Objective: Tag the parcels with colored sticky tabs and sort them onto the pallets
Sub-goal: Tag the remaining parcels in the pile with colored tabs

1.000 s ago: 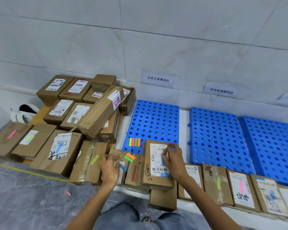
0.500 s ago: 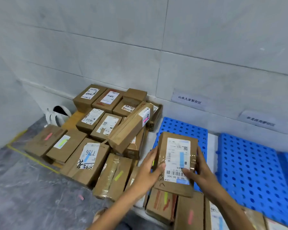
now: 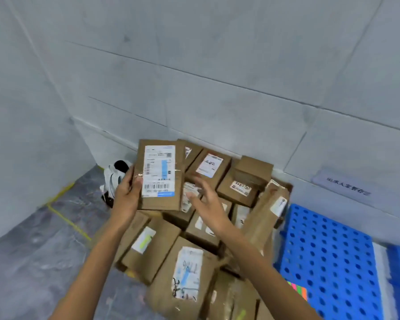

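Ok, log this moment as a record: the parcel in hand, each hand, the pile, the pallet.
held parcel: brown box, upright, white label facing the camera
tag: blue tab stuck on the label
left hand: grips the parcel's left edge, thumb on the front
right hand: open, fingers spread, apart from the parcel, above the pile
pile: brown parcels under both hands, several with tabs showing
blue pallet: right of the pile, perforated top
sticky tabs pad: lies on the pallet's near left corner

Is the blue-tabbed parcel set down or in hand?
In hand: the left hand grips the parcel by its left edge above the pile; the right hand is open, off it.
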`<action>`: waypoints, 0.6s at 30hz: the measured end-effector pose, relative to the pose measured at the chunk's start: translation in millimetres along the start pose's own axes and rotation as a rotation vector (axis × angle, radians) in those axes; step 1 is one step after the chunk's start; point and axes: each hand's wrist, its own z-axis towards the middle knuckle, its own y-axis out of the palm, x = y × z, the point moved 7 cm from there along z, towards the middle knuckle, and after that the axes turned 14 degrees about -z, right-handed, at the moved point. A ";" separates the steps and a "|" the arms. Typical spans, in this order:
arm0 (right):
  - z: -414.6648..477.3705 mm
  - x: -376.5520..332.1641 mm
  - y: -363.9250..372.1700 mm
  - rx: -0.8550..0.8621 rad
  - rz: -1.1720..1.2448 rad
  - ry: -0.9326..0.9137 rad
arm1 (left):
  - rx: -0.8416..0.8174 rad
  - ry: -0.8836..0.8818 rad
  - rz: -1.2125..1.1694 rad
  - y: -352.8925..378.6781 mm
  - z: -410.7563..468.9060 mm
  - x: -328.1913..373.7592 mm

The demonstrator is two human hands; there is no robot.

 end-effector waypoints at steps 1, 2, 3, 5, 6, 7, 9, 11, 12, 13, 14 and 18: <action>16.5 9.8 14.3 -0.009 -0.029 0.041 | 0.008 -0.012 0.063 -19.4 27.0 -15.3; 28.1 21.6 24.3 -0.006 -0.052 0.087 | 0.002 -0.033 0.120 -34.8 50.5 -30.7; 38.7 35.5 33.5 0.005 -0.060 0.135 | -0.014 -0.059 0.171 -47.3 73.2 -48.7; 50.7 61.6 43.7 0.047 -0.068 0.236 | -0.055 -0.116 0.250 -59.3 107.5 -79.7; 57.4 73.9 48.9 0.067 -0.082 0.286 | -0.075 -0.139 0.273 -61.5 122.5 -92.0; 63.6 84.7 53.8 0.088 -0.091 0.331 | -0.104 -0.158 0.286 -61.4 136.3 -104.2; 75.2 102.6 63.8 0.107 -0.112 0.403 | -0.199 -0.187 0.310 -55.4 158.4 -124.2; 83.0 113.9 73.8 0.088 -0.166 0.452 | -0.287 -0.258 0.319 -51.5 175.5 -149.7; 86.7 118.6 78.7 0.083 -0.203 0.463 | -0.316 -0.309 0.318 -50.7 180.0 -163.0; 89.4 123.1 84.2 0.077 -0.246 0.464 | -0.342 -0.348 0.320 -50.9 182.7 -179.0; 91.2 127.0 89.5 0.068 -0.292 0.467 | -0.352 -0.389 0.331 -50.7 182.1 -190.5; 97.5 134.9 105.8 0.062 -0.484 0.455 | -0.392 -0.500 0.379 -47.6 169.5 -219.7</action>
